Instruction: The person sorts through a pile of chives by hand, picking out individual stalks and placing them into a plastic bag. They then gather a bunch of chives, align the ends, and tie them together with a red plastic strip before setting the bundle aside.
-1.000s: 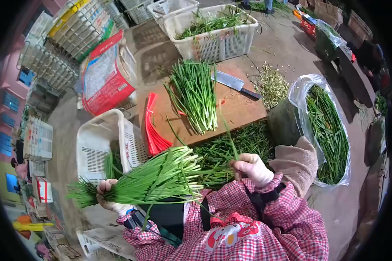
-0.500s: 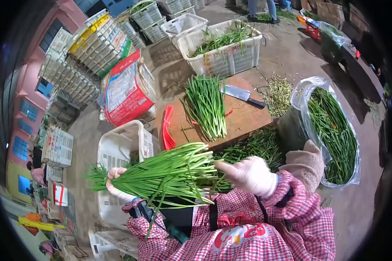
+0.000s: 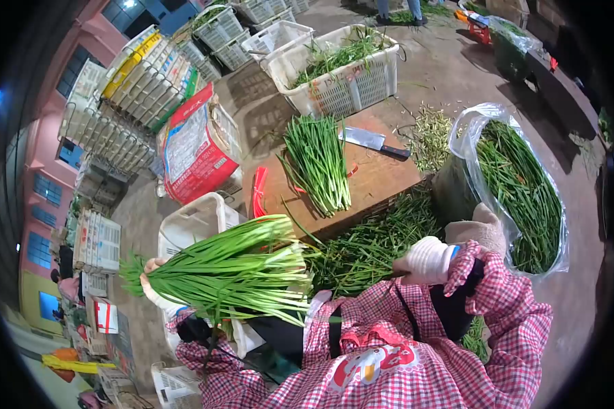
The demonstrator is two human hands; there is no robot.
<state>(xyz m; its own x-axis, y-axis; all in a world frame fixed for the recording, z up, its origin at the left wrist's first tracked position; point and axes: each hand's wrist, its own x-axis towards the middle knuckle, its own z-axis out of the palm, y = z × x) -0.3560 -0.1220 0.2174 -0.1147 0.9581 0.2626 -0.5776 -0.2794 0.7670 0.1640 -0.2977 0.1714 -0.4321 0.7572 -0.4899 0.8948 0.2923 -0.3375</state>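
My left hand (image 3: 154, 278), in a pale glove with bare fingertips, is closed round the leafy end of a large bunch of garlic chives (image 3: 232, 266). The pale stem ends fan out to the right. My right hand (image 3: 426, 260), gloved alike, is over a heap of loose chive leaves (image 3: 372, 252) in front of me. Its fingers are drawn together and dim; what they hold, if anything, is hidden. Another chive bunch (image 3: 317, 163) lies on a wooden board (image 3: 382, 177), beside a cleaver (image 3: 372, 140) and red ties (image 3: 259, 191).
A plastic-lined bag (image 3: 518, 198) of chives stands at the right. A white crate (image 3: 344, 85) of greens is behind the board, and another white crate (image 3: 191, 225) stands at the left. A red and white sack (image 3: 198, 150) and stacked crates (image 3: 143, 82) lie beyond. Cut stem ends (image 3: 430, 136) litter the floor.
My right hand has moved away from the stem ends, right, to over the loose leaves. My left hand has shifted slightly left with the bunch. The head view has shifted a little.
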